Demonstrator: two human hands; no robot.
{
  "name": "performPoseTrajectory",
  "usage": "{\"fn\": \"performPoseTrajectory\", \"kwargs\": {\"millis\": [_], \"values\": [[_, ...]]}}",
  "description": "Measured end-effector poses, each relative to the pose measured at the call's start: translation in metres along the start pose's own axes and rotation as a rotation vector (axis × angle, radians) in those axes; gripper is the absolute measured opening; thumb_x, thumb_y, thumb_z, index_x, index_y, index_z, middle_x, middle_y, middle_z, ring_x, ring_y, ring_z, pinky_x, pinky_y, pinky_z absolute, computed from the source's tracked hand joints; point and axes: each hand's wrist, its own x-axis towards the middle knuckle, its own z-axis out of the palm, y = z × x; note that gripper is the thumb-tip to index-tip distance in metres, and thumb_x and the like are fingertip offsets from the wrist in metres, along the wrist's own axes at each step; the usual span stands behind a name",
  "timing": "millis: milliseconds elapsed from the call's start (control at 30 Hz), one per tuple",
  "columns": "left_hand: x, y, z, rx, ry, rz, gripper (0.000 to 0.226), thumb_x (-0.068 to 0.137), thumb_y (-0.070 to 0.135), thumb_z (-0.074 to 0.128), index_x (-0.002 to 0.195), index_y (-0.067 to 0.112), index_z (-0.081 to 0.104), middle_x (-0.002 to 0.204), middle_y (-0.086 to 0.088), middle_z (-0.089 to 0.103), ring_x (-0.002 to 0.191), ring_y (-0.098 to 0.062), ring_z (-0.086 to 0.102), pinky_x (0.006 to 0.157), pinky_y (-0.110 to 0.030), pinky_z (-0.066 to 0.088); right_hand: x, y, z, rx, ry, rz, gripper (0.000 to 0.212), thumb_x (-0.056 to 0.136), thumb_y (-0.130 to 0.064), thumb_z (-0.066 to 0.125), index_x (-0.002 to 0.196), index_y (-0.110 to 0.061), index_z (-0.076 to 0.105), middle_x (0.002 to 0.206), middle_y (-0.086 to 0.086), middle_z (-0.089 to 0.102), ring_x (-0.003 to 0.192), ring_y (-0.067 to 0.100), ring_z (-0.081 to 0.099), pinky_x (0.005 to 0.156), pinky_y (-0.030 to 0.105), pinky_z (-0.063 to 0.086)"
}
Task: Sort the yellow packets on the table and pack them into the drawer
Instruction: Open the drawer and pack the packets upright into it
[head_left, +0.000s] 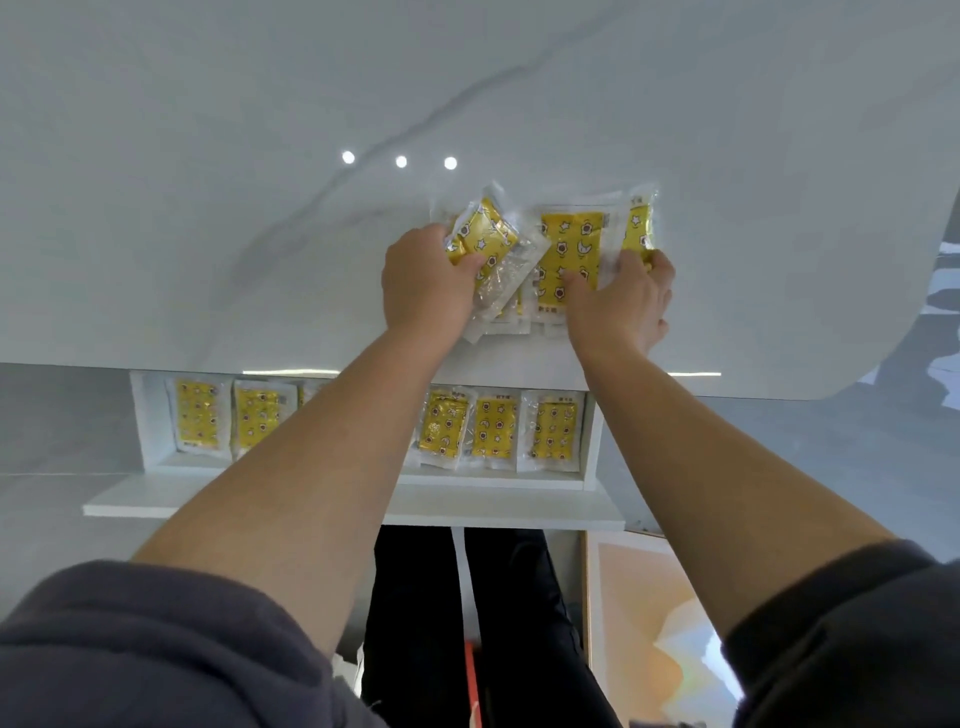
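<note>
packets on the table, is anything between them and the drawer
Nothing visible blocks the way. The packets lie near the table edge and the drawer stands open right below it. Only the person's own forearms cross above it; the left forearm hides the middle of the row inside.
</note>
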Motion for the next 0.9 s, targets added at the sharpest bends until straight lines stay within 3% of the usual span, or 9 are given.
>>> {"fn": "performPoseTrajectory", "kwargs": {"millis": [133, 200, 267, 367, 467, 600, 700, 833, 900], "values": [[-0.006, 0.002, -0.007, 0.112, 0.048, -0.002, 0.024, 0.090, 0.036, 0.063, 0.090, 0.012, 0.064, 0.083, 0.001, 0.062, 0.075, -0.018, 0.056, 0.063, -0.031, 0.041, 0.007, 0.001, -0.005, -0.015, -0.041, 0.008, 0.039, 0.087, -0.039, 0.066, 0.120, -0.020, 0.056, 0.162, 0.006, 0.010, 0.149, 0.023, 0.011, 0.117, 0.050, 0.015], [-0.008, 0.004, -0.010, 0.172, 0.069, 0.023, 0.023, 0.091, 0.034, 0.062, 0.092, 0.011, 0.063, 0.089, -0.003, 0.062, 0.081, -0.022, 0.058, 0.070, -0.035, 0.045, 0.012, 0.002, -0.009, -0.033, -0.071, -0.009, 0.043, 0.085, -0.041, 0.067, 0.122, -0.020, 0.056, 0.162, 0.006, 0.009, 0.149, 0.024, 0.011, 0.117, 0.051, 0.015], [-0.010, 0.006, -0.013, 0.203, 0.092, 0.046, 0.024, 0.092, 0.031, 0.062, 0.102, 0.010, 0.065, 0.104, -0.007, 0.059, 0.090, -0.024, 0.057, 0.082, -0.038, 0.046, 0.018, 0.004, -0.013, -0.071, -0.075, -0.043, 0.047, 0.083, -0.042, 0.068, 0.124, -0.021, 0.056, 0.159, 0.004, 0.015, 0.145, 0.024, 0.019, 0.114, 0.050, 0.020], [-0.014, 0.007, -0.015, 0.232, 0.138, 0.058, 0.027, 0.092, 0.029, 0.062, 0.109, 0.008, 0.064, 0.118, -0.007, 0.050, 0.083, -0.021, 0.049, 0.086, -0.037, 0.045, 0.024, 0.007, -0.018, -0.103, -0.034, -0.081, 0.042, 0.081, -0.043, 0.068, 0.116, -0.022, 0.059, 0.141, 0.000, 0.034, 0.127, 0.022, 0.038, 0.102, 0.041, 0.028], [-0.016, 0.007, -0.014, 0.227, 0.136, 0.038, 0.026, 0.092, 0.030, 0.061, 0.107, 0.009, 0.064, 0.115, -0.008, 0.051, 0.084, -0.024, 0.051, 0.084, -0.037, 0.045, 0.024, 0.009, -0.021, -0.099, -0.016, -0.099, 0.030, 0.081, -0.042, 0.068, 0.100, -0.022, 0.057, 0.126, 0.000, 0.039, 0.114, 0.021, 0.045, 0.093, 0.036, 0.027], [-0.013, -0.005, -0.013, 0.091, 0.083, 0.023, 0.019, 0.089, 0.032, 0.063, 0.091, 0.013, 0.064, 0.089, -0.005, 0.062, 0.086, -0.025, 0.059, 0.067, -0.031, 0.041, 0.027, 0.012, -0.021, -0.028, -0.031, -0.098, 0.027, 0.081, -0.039, 0.068, 0.090, -0.022, 0.050, 0.121, 0.002, 0.048, 0.107, 0.022, 0.051, 0.091, 0.034, 0.030], [-0.016, -0.013, -0.016, 0.002, 0.076, 0.014, 0.021, 0.088, 0.032, 0.065, 0.077, 0.017, 0.056, 0.073, 0.003, 0.055, 0.076, -0.020, 0.055, 0.057, -0.025, 0.033, 0.029, 0.013, -0.021, -0.004, -0.008, -0.100, 0.031, 0.081, -0.037, 0.067, 0.071, -0.024, 0.041, 0.095, 0.001, 0.056, 0.091, 0.022, 0.051, 0.090, 0.038, 0.038], [-0.026, -0.022, -0.026, -0.210, 0.040, -0.068, 0.022, 0.085, 0.032, 0.067, 0.086, 0.010, 0.065, 0.077, 0.002, 0.063, 0.064, -0.010, 0.055, 0.050, -0.020, 0.040, 0.017, 0.019, -0.026, 0.213, 0.063, -0.081, 0.037, 0.083, -0.020, 0.063, 0.066, -0.022, 0.030, 0.070, -0.006, 0.043, 0.063, 0.011, 0.037, 0.060, 0.025, 0.036], [-0.035, -0.028, -0.034, -0.335, -0.010, -0.116, 0.018, 0.086, 0.029, 0.067, 0.092, 0.013, 0.067, 0.080, 0.004, 0.065, 0.065, -0.005, 0.058, 0.050, -0.016, 0.043, 0.003, 0.024, -0.029, 0.348, 0.078, -0.037, 0.034, 0.084, -0.017, 0.064, 0.069, -0.020, 0.034, 0.069, -0.006, 0.042, 0.060, 0.009, 0.037, 0.051, 0.021, 0.035]]}}
